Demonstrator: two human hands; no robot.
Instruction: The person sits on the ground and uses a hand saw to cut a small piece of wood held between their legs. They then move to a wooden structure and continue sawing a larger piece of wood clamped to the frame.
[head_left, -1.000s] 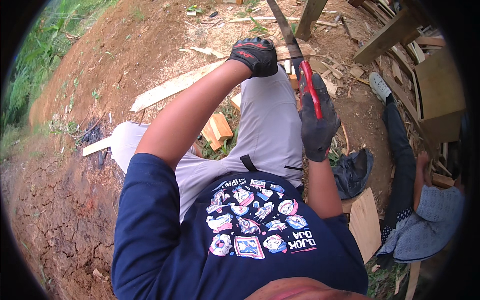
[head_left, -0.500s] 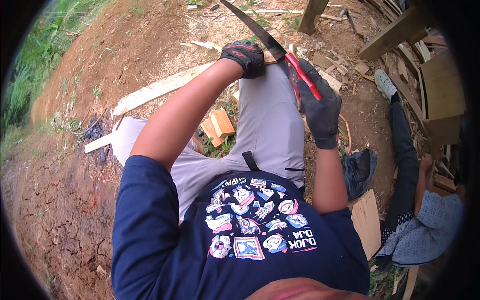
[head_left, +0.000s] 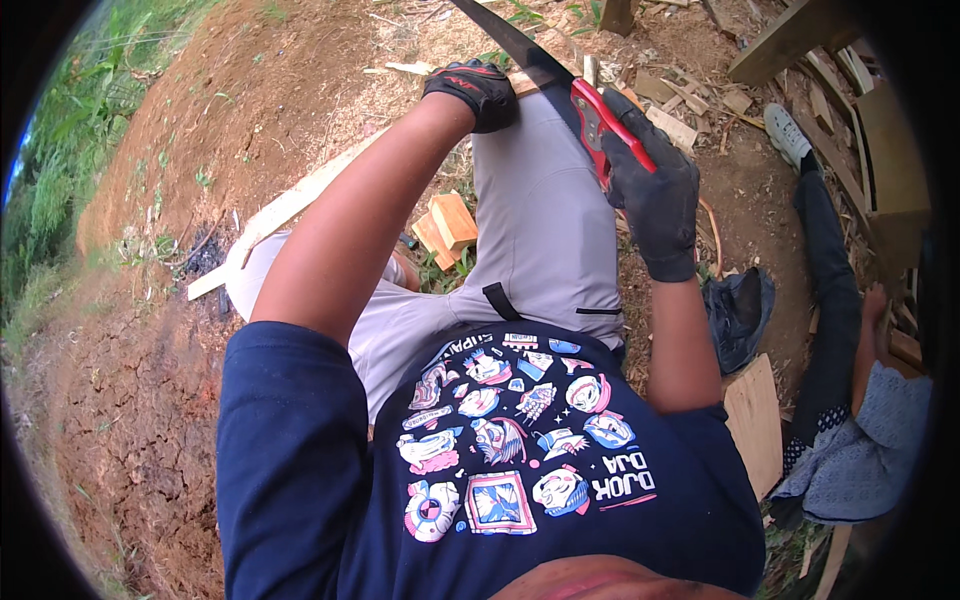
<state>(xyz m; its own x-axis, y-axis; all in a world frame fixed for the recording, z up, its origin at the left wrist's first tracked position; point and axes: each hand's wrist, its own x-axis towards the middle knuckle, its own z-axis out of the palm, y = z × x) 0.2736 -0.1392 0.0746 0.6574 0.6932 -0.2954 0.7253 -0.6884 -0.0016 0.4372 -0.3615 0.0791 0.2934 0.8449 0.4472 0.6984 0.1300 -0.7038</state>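
My right hand (head_left: 655, 195), in a black glove, grips the red handle of a hand saw (head_left: 560, 85). The saw's dark blade runs up and to the left, toward the top edge. My left hand (head_left: 475, 90), also gloved in black, presses down on a pale wooden board (head_left: 525, 83) lying across my right knee, just left of the blade. Most of that board is hidden under the hand and the saw. My grey trousers and dark blue printed shirt fill the middle of the view.
A long pale plank (head_left: 290, 205) lies on the red earth at left. Small wood blocks (head_left: 447, 225) sit between my legs. Offcuts litter the ground at top right beside stacked timber (head_left: 880, 130). Another person (head_left: 845, 380) sits at right. A black bag (head_left: 738, 310) lies near them.
The saw blade has tilted lower and further left, and my right hand has drawn the handle down and right. My left hand stays on the board.
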